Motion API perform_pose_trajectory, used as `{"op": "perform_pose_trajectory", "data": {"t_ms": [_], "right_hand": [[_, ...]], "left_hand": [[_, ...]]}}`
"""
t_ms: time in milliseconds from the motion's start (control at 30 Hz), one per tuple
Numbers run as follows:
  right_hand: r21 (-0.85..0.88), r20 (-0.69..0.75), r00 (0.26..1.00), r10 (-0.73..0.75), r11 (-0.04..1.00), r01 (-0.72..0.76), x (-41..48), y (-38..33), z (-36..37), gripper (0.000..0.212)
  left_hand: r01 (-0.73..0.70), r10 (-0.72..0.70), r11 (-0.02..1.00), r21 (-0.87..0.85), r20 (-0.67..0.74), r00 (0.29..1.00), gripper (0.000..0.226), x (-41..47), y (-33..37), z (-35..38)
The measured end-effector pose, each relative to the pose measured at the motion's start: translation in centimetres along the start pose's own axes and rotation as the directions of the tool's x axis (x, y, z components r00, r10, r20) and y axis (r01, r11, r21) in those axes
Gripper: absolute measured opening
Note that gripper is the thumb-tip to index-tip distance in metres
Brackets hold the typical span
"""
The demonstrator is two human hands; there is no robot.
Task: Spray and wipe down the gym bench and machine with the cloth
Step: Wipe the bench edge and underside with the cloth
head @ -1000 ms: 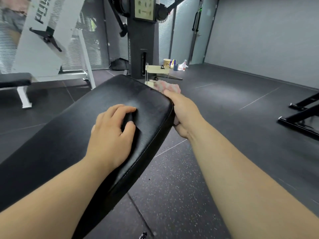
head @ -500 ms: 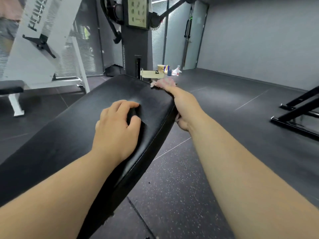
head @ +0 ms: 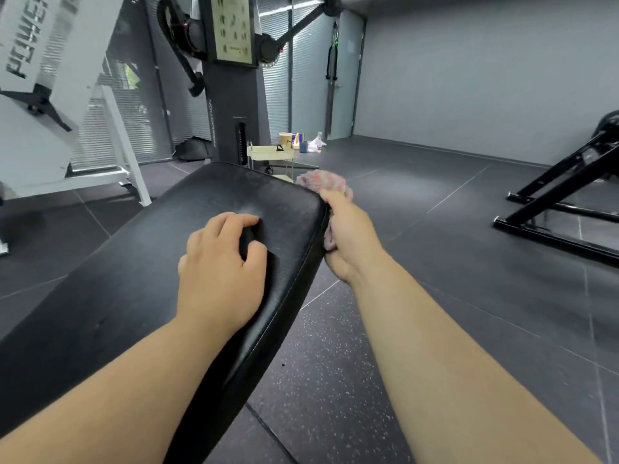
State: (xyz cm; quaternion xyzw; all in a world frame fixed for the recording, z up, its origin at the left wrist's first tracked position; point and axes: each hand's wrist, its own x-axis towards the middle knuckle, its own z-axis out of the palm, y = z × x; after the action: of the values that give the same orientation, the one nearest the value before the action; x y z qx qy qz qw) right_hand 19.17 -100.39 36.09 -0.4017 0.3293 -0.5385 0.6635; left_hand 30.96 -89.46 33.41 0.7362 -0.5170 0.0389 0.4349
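Observation:
The black padded gym bench (head: 140,296) runs from the lower left to the centre. My left hand (head: 221,266) rests on its top, fingers curled round a small black object (head: 248,242) that is mostly hidden. My right hand (head: 348,236) grips a pink and white cloth (head: 323,182) and presses it against the bench's far right corner and side edge. Part of the cloth shows beneath the hand. Behind the bench stands the dark cable machine (head: 231,105).
A white machine frame (head: 50,95) stands at the left. A small yellow cart (head: 271,155) and several containers (head: 301,142) sit on the floor beyond the bench. A black steel frame (head: 562,195) lies at the right. Dark rubber floor (head: 435,229) spreads between bench and frame.
My right hand with the cloth has slid a little along the bench's right corner and edge. My left hand stays in place on the pad. The view has tilted slightly.

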Motion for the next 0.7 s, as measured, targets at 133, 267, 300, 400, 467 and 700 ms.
{"op": "perform_pose_trajectory", "data": {"t_ms": [133,267,300,400,467,700], "right_hand": [[0.008,-0.07,0.995,-0.068,0.998,0.069,-2.8,2.3,-1.6,0.015],[-0.013,0.001,0.998,-0.056,0.998,0.056,-6.2,4.3,-5.1,0.015],[0.052,0.029,1.0,-0.009,0.999,0.007,-6.7,4.3,-5.5,0.027],[-0.008,0.123,0.987,0.103,0.995,-0.103,-7.8,3.0,-6.2,0.048],[-0.442,0.206,0.974,0.094,0.897,0.007,-8.4,0.9,-6.8,0.046],[-0.954,0.296,0.95,-0.104,0.025,0.3,-11.1,-6.1,-9.1,0.038]], "left_hand": [[-0.008,0.008,1.0,0.003,-0.005,1.0,0.035,0.0,0.0,0.0],[-0.012,0.012,1.0,-0.007,-0.002,1.0,0.035,-0.1,0.0,0.0],[-0.012,0.012,1.0,-0.01,-0.004,1.0,0.035,0.0,0.0,-0.1],[-0.003,0.003,1.0,-0.018,0.0,1.0,0.035,-0.1,0.1,-0.2],[-0.004,0.004,1.0,-0.02,0.001,1.0,0.035,-0.2,0.1,-0.3],[-0.011,0.011,0.999,-0.031,0.01,1.0,0.035,-0.3,0.1,-0.3]]}}
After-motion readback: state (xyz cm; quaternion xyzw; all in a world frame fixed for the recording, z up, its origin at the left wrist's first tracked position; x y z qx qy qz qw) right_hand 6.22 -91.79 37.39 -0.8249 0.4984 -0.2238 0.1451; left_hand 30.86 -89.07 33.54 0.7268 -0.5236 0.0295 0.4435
